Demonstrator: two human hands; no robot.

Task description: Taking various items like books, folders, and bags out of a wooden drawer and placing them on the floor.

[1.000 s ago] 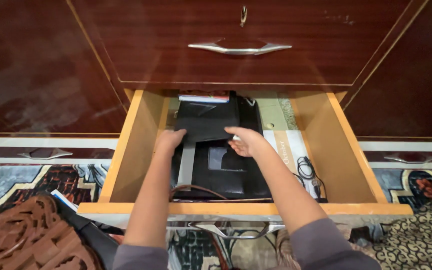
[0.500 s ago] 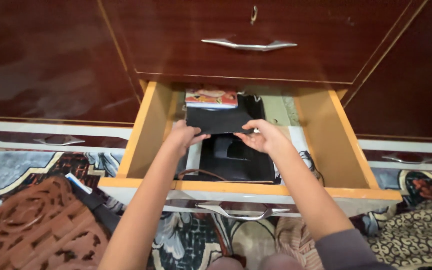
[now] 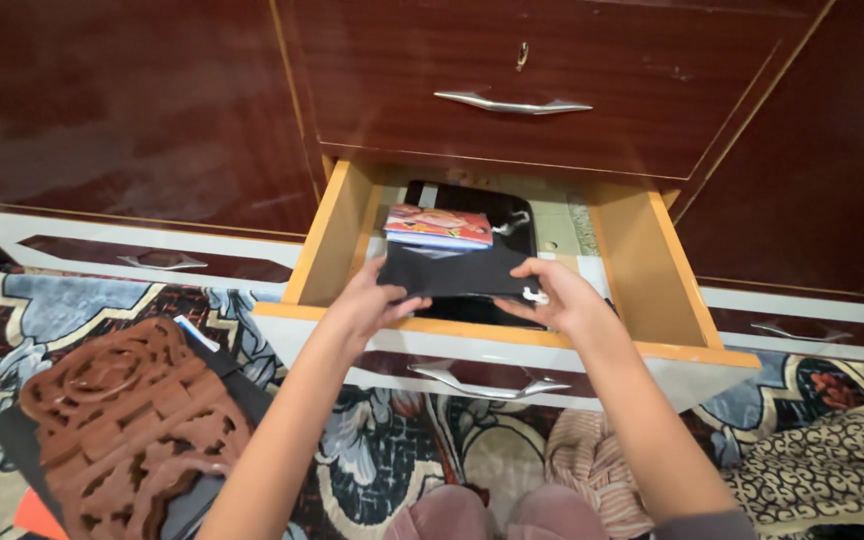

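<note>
A dark red-brown cabinet (image 3: 132, 110) with a glossy veneer fills the upper part of the view. Its closed upper drawer (image 3: 552, 70) carries a curved silver handle (image 3: 512, 103) and a small key in the lock above it. Below, the floor is covered by a patterned carpet (image 3: 392, 450) in blue, cream and dark red. A brown carved panel (image 3: 122, 420) with openwork scrolls lies on the carpet at the left, resting on something black. At the lower right lies a cloth (image 3: 832, 460) with a dark and cream scroll print, and a striped cloth sits beside it.

The open drawer (image 3: 652, 270), pale orange wood inside, is pulled out toward the person. Its white and dark front has its own silver handle, seen below the arms. A black tray-like thing (image 3: 472, 205) with a glossy rim lies flat on the drawer bottom, toward the back.

Both hands hold a flat black case (image 3: 452, 272) over the front part of the drawer, level and just above the front edge. It looks soft and matte, oblong, with a small white tab at its right corner. The left hand (image 3: 372, 300) pinches its left end, thumb on top. The right hand (image 3: 557, 295) closes on its right end, fingers curled over the edge. A small colourful packet (image 3: 439, 226), red, yellow and blue, rests on the far side of the case.
</note>
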